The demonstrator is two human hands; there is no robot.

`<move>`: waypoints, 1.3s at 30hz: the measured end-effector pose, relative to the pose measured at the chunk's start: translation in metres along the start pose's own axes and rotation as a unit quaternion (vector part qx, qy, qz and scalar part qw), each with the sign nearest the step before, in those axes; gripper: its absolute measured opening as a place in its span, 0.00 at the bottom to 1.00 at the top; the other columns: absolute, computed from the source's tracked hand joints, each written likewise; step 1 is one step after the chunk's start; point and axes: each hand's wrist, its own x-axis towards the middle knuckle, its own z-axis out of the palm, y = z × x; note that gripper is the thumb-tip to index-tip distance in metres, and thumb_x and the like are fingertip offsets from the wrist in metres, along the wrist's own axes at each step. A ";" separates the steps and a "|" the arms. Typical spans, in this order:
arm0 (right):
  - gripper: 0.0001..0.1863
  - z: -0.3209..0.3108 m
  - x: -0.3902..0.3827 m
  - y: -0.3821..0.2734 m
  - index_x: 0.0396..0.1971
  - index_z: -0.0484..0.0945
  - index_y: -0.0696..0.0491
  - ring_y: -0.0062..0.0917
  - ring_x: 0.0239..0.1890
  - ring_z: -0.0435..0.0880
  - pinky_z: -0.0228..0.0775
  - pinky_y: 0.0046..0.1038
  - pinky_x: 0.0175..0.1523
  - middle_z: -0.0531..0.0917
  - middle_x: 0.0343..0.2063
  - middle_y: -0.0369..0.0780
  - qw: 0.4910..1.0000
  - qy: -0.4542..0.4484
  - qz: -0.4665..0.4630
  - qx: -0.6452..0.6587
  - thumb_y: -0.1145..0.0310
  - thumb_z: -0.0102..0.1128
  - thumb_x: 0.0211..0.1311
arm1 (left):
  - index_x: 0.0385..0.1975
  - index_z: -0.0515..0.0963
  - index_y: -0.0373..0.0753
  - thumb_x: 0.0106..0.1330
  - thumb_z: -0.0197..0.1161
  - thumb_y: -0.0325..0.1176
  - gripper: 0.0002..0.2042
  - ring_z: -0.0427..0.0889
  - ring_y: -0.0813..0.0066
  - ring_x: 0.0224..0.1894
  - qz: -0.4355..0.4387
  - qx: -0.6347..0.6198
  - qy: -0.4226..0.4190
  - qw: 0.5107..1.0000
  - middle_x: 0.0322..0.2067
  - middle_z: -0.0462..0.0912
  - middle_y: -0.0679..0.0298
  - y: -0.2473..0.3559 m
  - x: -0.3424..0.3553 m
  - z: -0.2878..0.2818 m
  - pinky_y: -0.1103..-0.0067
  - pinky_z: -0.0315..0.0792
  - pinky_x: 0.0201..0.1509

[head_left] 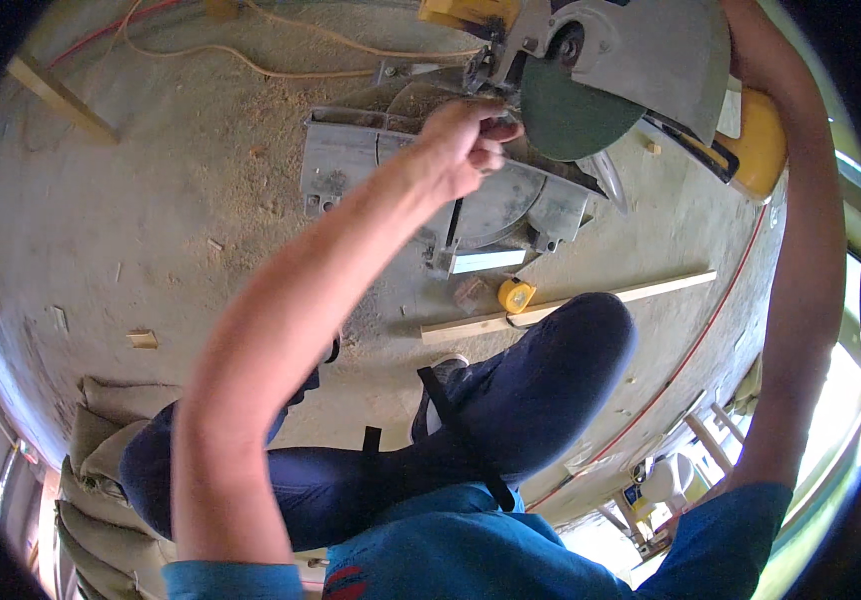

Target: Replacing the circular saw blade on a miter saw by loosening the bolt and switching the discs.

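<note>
A miter saw stands on the floor in front of me, its grey base (501, 205) below and its raised head (641, 60) above. Under the head's metal guard hangs a dark green blade cover (581, 115). My left hand (459, 148) is over the base by the fence, just left of that cover. Its fingers are curled inward, and whatever they may pinch is too small to make out. My right arm reaches up round the yellow motor housing (761, 145). At the top edge my right hand (743, 35) is against the saw head, its fingers hidden.
A yellow tape measure (517, 294) sits beside a long wooden strip (571, 306) near my bent knee. Sawdust and wood scraps (142, 340) litter the concrete floor. An orange cord (241, 62) runs behind the saw; a red hose (696, 345) crosses at right. Stacked sacks (101, 470) lie at left.
</note>
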 end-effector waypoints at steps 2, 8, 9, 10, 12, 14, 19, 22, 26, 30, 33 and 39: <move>0.15 -0.002 -0.001 -0.001 0.36 0.80 0.52 0.40 0.43 0.77 0.57 0.42 0.61 0.82 0.37 0.44 1.000 0.001 -0.007 0.008 0.70 0.69 0.44 | 0.28 0.71 0.40 0.63 0.63 0.31 0.07 0.56 0.87 0.14 0.011 -0.140 -0.059 0.988 0.19 0.70 0.69 -0.015 0.008 0.008 0.88 0.46 0.13; 0.16 -0.006 -0.001 -0.007 0.36 0.80 0.50 0.37 0.39 0.76 0.59 0.36 0.54 0.82 0.36 0.42 0.999 0.000 -0.023 0.042 0.68 0.69 0.43 | 0.24 0.70 0.44 0.70 0.55 0.31 0.10 0.53 0.84 0.14 0.004 -0.255 -0.018 0.967 0.15 0.61 0.74 -0.036 0.015 0.025 0.84 0.44 0.15; 0.16 -0.008 0.000 -0.010 0.36 0.80 0.50 0.36 0.39 0.76 0.59 0.35 0.53 0.82 0.36 0.42 0.998 0.003 -0.027 0.049 0.68 0.69 0.43 | 0.25 0.70 0.44 0.71 0.55 0.32 0.09 0.53 0.84 0.15 -0.010 -0.287 -0.021 0.958 0.16 0.61 0.74 -0.039 0.012 0.022 0.83 0.45 0.16; 0.16 -0.007 -0.001 -0.011 0.36 0.80 0.50 0.36 0.38 0.76 0.59 0.34 0.52 0.82 0.36 0.42 0.998 0.001 -0.028 0.054 0.67 0.70 0.43 | 0.26 0.70 0.44 0.71 0.55 0.32 0.09 0.53 0.83 0.15 -0.025 -0.303 -0.005 0.953 0.16 0.62 0.73 -0.043 0.003 0.030 0.84 0.46 0.16; 0.16 -0.007 -0.002 -0.010 0.36 0.80 0.50 0.36 0.38 0.76 0.59 0.33 0.51 0.82 0.35 0.42 0.998 0.000 -0.028 0.061 0.67 0.70 0.43 | 0.29 0.71 0.43 0.71 0.57 0.34 0.07 0.54 0.84 0.17 -0.038 -0.313 -0.010 0.949 0.21 0.67 0.71 -0.056 -0.027 0.043 0.86 0.49 0.17; 0.16 -0.005 -0.002 -0.006 0.36 0.80 0.50 0.36 0.38 0.76 0.59 0.34 0.52 0.82 0.35 0.42 0.997 0.008 -0.025 0.069 0.67 0.69 0.43 | 0.34 0.74 0.39 0.70 0.56 0.30 0.04 0.54 0.87 0.16 -0.078 -0.364 -0.066 0.926 0.25 0.76 0.69 -0.059 -0.059 0.054 0.87 0.48 0.14; 0.15 -0.008 -0.002 -0.003 0.36 0.80 0.52 0.37 0.39 0.78 0.58 0.37 0.56 0.82 0.36 0.43 0.996 0.023 -0.027 0.081 0.69 0.68 0.44 | 0.32 0.73 0.37 0.66 0.63 0.36 0.09 0.56 0.86 0.15 -0.057 -0.353 0.010 0.934 0.29 0.80 0.64 -0.062 -0.034 0.019 0.90 0.49 0.13; 0.14 -0.005 -0.002 -0.004 0.36 0.80 0.53 0.38 0.40 0.78 0.57 0.39 0.59 0.82 0.36 0.44 0.995 0.033 -0.029 0.091 0.70 0.68 0.45 | 0.30 0.72 0.36 0.66 0.63 0.33 0.09 0.54 0.85 0.15 -0.039 -0.362 -0.020 0.931 0.27 0.78 0.64 -0.057 -0.020 0.018 0.89 0.48 0.13; 0.14 -0.002 -0.005 -0.001 0.36 0.80 0.54 0.39 0.41 0.79 0.56 0.41 0.62 0.82 0.36 0.45 0.993 0.045 -0.028 0.105 0.71 0.67 0.46 | 0.30 0.74 0.37 0.66 0.61 0.29 0.05 0.54 0.87 0.16 -0.045 -0.413 -0.042 0.909 0.29 0.79 0.67 -0.063 -0.041 0.050 0.89 0.47 0.14; 0.14 -0.004 -0.007 -0.002 0.36 0.80 0.55 0.39 0.41 0.80 0.55 0.43 0.64 0.82 0.36 0.46 0.991 0.053 -0.027 0.119 0.72 0.66 0.46 | 0.33 0.75 0.39 0.66 0.62 0.31 0.04 0.53 0.87 0.16 -0.031 -0.377 -0.042 0.925 0.31 0.80 0.69 -0.066 -0.062 0.054 0.90 0.47 0.14; 0.13 -0.013 0.000 -0.016 0.36 0.80 0.56 0.40 0.41 0.81 0.54 0.45 0.66 0.83 0.35 0.47 1.000 -0.004 -0.006 0.001 0.72 0.66 0.46 | 0.32 0.73 0.39 0.68 0.60 0.34 0.07 0.54 0.86 0.16 -0.008 -0.357 0.029 0.934 0.27 0.79 0.66 -0.067 -0.032 0.031 0.90 0.47 0.14; 0.13 -0.010 -0.004 -0.007 0.38 0.80 0.54 0.40 0.41 0.79 0.59 0.39 0.61 0.82 0.37 0.46 0.998 -0.015 -0.041 -0.034 0.70 0.63 0.50 | 0.37 0.67 0.44 0.71 0.55 0.43 0.11 0.56 0.86 0.16 0.183 -0.158 0.198 0.950 0.24 0.74 0.68 -0.077 -0.055 0.030 0.85 0.51 0.16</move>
